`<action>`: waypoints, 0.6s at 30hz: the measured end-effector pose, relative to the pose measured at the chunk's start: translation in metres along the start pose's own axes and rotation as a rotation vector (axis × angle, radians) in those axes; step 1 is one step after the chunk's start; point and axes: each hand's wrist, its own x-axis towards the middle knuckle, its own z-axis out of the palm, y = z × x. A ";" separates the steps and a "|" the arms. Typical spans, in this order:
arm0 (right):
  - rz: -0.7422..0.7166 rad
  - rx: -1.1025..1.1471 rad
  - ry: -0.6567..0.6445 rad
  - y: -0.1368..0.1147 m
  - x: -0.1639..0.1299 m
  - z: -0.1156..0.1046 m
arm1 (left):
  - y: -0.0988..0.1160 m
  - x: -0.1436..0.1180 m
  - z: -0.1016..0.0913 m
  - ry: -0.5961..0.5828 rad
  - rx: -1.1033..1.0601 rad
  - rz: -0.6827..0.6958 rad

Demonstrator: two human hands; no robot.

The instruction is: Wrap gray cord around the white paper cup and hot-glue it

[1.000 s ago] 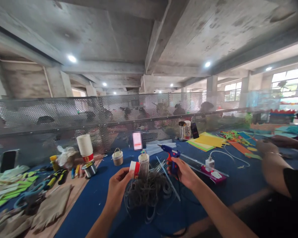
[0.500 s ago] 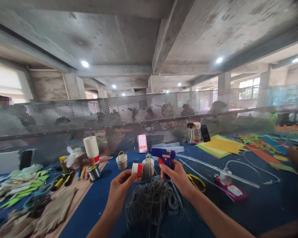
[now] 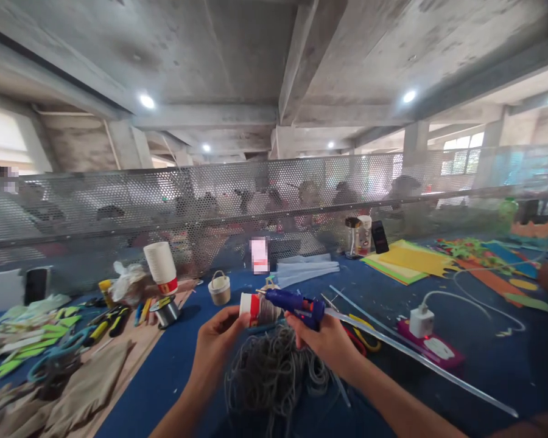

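- The left hand (image 3: 217, 337) has its fingers closed round a small paper cup (image 3: 256, 306), gripping it at the white rim end and holding it on its side above the blue table (image 3: 173, 371).
- The cup shows a white rim, then a red band; the rest of its body is wrapped in grey string, which looks tightly wound.
- The right hand (image 3: 326, 344) is clamped round the handle of a blue glue gun (image 3: 296, 303). Its nozzle points left and its tip sits right at the wrapped part of the cup; whether it touches cannot be told.
- A small red light shows on the gun's body, and a long clear glue stick (image 3: 420, 359) runs out of its back toward the right.
- Just below both hands lies a loose tangle of grey string (image 3: 274, 377) on the table.
- Behind the cup stands a small basket with a handle (image 3: 220, 288).
- Farther left are a stack of paper cups (image 3: 161, 267) and a spool (image 3: 166, 311).
- To the right, a white plug (image 3: 421, 321) sits on a power strip.
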 end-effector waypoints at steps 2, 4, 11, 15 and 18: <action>-0.008 0.056 -0.005 0.008 -0.001 0.005 | 0.003 0.000 -0.003 0.040 0.035 0.017; -0.003 0.124 -0.011 0.015 -0.003 0.008 | 0.005 0.000 -0.005 0.070 0.062 0.017; 0.002 -0.109 -0.034 0.013 -0.008 0.005 | 0.007 0.000 -0.005 0.099 0.110 0.070; 0.003 -0.137 -0.050 0.008 -0.008 0.004 | 0.011 -0.001 -0.004 0.110 0.127 0.098; 0.006 -0.118 -0.057 0.007 -0.009 0.003 | 0.011 0.000 -0.005 0.123 0.135 0.089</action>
